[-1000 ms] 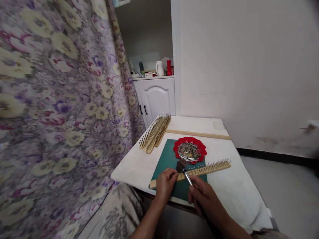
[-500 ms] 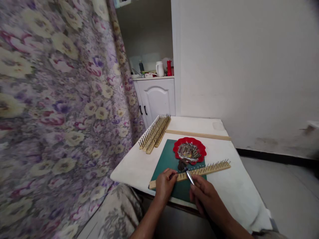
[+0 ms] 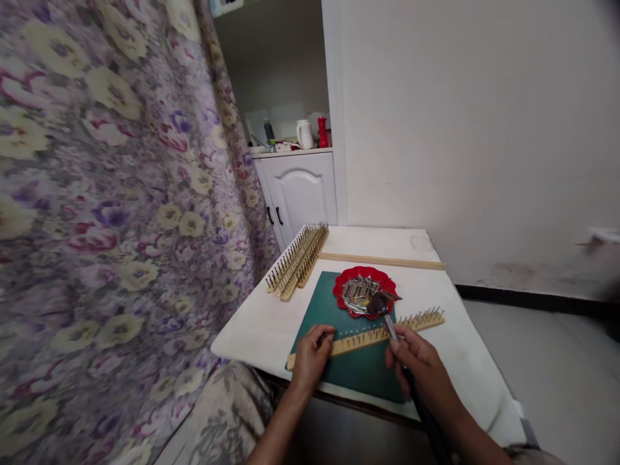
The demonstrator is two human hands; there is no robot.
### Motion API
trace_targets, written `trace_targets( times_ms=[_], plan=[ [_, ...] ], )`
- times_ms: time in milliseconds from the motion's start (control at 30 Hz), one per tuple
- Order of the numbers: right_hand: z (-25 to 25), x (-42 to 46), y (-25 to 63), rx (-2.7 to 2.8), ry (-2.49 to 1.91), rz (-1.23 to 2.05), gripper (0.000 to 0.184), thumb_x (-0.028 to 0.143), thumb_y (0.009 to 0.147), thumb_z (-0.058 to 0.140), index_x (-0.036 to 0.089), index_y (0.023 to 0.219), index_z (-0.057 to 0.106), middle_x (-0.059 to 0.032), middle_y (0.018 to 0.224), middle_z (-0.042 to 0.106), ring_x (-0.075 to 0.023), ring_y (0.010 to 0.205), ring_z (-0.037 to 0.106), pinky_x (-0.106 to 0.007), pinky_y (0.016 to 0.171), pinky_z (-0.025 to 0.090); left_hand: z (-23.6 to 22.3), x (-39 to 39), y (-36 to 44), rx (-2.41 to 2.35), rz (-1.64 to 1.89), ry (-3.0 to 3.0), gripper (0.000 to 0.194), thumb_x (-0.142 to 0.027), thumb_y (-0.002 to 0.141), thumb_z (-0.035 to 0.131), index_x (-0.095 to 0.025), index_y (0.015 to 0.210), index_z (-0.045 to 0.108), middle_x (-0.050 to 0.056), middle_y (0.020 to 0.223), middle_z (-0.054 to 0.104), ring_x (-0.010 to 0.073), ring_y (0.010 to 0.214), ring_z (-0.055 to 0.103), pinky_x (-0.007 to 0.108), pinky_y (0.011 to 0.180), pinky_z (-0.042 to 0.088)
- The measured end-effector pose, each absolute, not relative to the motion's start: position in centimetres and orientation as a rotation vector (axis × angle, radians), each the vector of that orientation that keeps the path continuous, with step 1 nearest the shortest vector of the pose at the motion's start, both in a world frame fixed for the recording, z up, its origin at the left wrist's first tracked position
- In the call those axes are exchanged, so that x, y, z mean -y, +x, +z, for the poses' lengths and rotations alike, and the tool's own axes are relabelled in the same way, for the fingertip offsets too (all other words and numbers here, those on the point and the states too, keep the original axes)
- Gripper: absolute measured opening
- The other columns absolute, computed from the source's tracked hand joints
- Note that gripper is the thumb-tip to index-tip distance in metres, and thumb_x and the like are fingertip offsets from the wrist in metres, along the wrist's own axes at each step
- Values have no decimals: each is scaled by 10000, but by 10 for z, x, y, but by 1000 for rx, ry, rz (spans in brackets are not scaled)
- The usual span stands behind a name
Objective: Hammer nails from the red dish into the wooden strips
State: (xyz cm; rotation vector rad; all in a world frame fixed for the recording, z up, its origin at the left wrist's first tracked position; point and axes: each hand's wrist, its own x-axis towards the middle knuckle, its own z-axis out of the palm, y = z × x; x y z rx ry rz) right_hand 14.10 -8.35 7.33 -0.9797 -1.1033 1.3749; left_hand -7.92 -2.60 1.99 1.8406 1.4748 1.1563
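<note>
Right hand [image 3: 419, 361] wraps a black-handled metal hammer [image 3: 390, 326]. Left hand [image 3: 311, 358] curls at a pale, nail-studded wooden strip [image 3: 358, 341]; hold unclear.

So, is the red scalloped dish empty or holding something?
Not empty: loose silvery metal nails lie inside the red scalloped dish; the dark hammer head hides its near-right part.

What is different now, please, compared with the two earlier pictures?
The right hand has moved to the right, carrying the hammer; its head, earlier close to the left hand, now overlaps the right part of the red dish in this view. The left hand has drawn slightly left along the nailed strip. The hammer is still held. The dish and strip stayed in place.
</note>
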Motion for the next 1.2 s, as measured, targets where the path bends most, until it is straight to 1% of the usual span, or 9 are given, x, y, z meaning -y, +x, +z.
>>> trace_targets(
  times_ms=[233,333,433,533,667,767,967,1100,1200],
  plan=[
    [74,81,149,1027,-945,1358,276,390,859,552,178,1033,513,53,627,588,-19,290,395,-127,270,292,41,-17,-70,-1399,1088,2053,159,-193,813,507,-191,854,661,19,822,647,157,770,591,241,693,427],
    [75,79,150,1003,-946,1363,283,392,846,568,178,1021,512,56,625,584,-18,285,390,-127,265,286,55,-45,-53,-1331,913,2249,158,-153,791,517,-187,829,666,28,856,660,162,813,593,247,738,424],
    [78,77,150,998,-951,1356,278,396,842,570,177,1004,515,55,627,585,-19,286,396,-126,264,294,64,-70,-34,-1384,627,2422,174,-130,771,517,-184,833,670,42,882,671,174,843,591,253,751,417],
    [80,77,151,997,-952,1348,266,396,850,558,180,1000,517,54,632,587,-19,287,403,-123,264,299,63,-88,-18,-1473,446,2470,185,-128,757,514,-181,822,679,57,876,681,193,847,596,267,740,413],
    [79,76,150,1002,-951,1346,244,388,853,553,184,980,513,54,643,588,-15,278,403,-119,261,278,55,-104,-7,-1547,374,2443,160,-152,740,535,-178,784,686,74,869,691,218,850,607,282,724,415],
    [78,76,150,1004,-953,1355,231,381,858,547,187,977,508,58,642,584,-14,277,402,-116,262,265,50,-111,-4,-1587,339,2416,142,-172,742,539,-174,769,678,75,864,692,219,839,609,279,709,417],
    [79,76,149,998,-959,1366,230,383,861,539,193,987,507,70,628,567,-20,267,388,-125,254,275,49,-115,-4,-1562,419,2352,89,-178,757,543,-170,731,628,60,822,676,189,805,600,259,711,413],
    [78,77,150,978,-961,1371,249,397,842,560,194,979,515,68,616,567,-31,271,389,-139,259,274,54,-111,-11,-1531,686,2255,77,-196,794,518,-175,781,590,62,826,652,178,796,585,257,714,406],
    [77,77,150,992,-957,1370,275,411,831,567,194,989,509,60,624,583,-36,266,384,-146,254,274,59,-107,-25,-1508,945,2118,90,-230,820,485,-187,801,561,31,766,625,158,748,571,254,699,411]
  ],
)
